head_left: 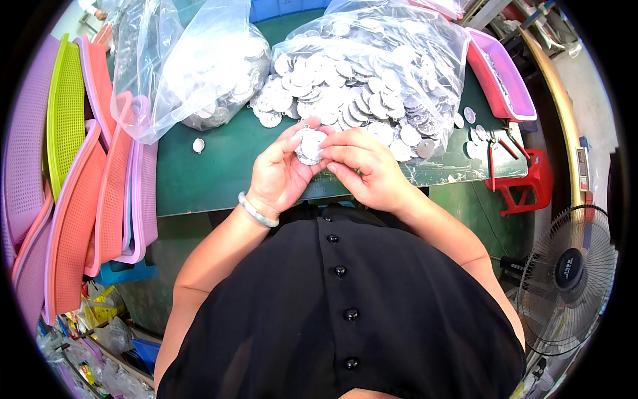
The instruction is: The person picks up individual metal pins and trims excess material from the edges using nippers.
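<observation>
Several round silver metal discs (310, 146) with small loops rest in my left hand (276, 174), its fingers curled round them. A pale bangle circles that wrist. My right hand (364, 163) pinches at the right edge of the same discs. Just beyond both hands, a heap of matching discs (332, 93) spills from a large clear plastic bag (425, 50) onto the green table (206, 176). A second clear bag (199, 73), also filled with discs, stands at the back left. One single disc (199, 145) lies apart on the table, left of my hands.
Stacked perforated plastic baskets (73, 219) crowd the left side. A pink and purple basket (502, 73) sits at the back right, near red-handled pliers (508, 147) and some loose discs (477, 141). A red stool (531, 189) and a fan (568, 269) stand to the right.
</observation>
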Tool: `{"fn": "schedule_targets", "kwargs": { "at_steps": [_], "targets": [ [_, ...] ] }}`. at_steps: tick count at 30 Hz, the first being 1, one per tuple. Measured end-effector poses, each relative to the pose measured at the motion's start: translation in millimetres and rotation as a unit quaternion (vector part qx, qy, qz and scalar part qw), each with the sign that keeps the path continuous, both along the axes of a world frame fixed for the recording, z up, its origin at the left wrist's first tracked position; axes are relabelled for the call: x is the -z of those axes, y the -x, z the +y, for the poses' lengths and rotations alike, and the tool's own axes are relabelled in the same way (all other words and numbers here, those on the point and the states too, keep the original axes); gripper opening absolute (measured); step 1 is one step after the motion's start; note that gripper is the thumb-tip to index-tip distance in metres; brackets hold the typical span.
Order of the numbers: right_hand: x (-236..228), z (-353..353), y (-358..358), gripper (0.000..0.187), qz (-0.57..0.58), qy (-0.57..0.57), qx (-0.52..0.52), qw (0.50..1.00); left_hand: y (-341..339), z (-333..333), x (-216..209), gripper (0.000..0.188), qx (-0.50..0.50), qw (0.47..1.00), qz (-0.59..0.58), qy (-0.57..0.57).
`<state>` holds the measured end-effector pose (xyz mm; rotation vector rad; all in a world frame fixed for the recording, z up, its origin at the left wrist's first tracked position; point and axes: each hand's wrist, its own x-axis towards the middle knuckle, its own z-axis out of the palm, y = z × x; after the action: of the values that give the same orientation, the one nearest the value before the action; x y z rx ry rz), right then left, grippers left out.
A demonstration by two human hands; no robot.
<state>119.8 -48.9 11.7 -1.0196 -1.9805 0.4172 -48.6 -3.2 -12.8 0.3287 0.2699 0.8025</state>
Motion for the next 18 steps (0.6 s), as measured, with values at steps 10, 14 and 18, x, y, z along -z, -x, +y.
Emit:
{"fn": "schedule_targets", "kwargs": {
  "at_steps": [10, 14, 18],
  "targets": [
    [2.2, 1.6, -12.4, 0.018, 0.047, -0.025, 0.095, 0.994, -1.4, -3.2, -3.9, 0.045, 0.003, 0.996, 0.070, -0.060],
    [6.9, 9.5, -36.6, 0.019, -0.033, -0.060, 0.228, 0.971, 0.2, -1.2, 0.6, 0.040, -0.005, 0.992, 0.111, -0.057],
    [10.9, 21.9, -61.2, 0.028, -0.115, -0.078, 0.276, 0.951, -0.5, 0.3, 6.4, 0.025, -0.005, 0.987, 0.157, -0.038]
  ]
}}
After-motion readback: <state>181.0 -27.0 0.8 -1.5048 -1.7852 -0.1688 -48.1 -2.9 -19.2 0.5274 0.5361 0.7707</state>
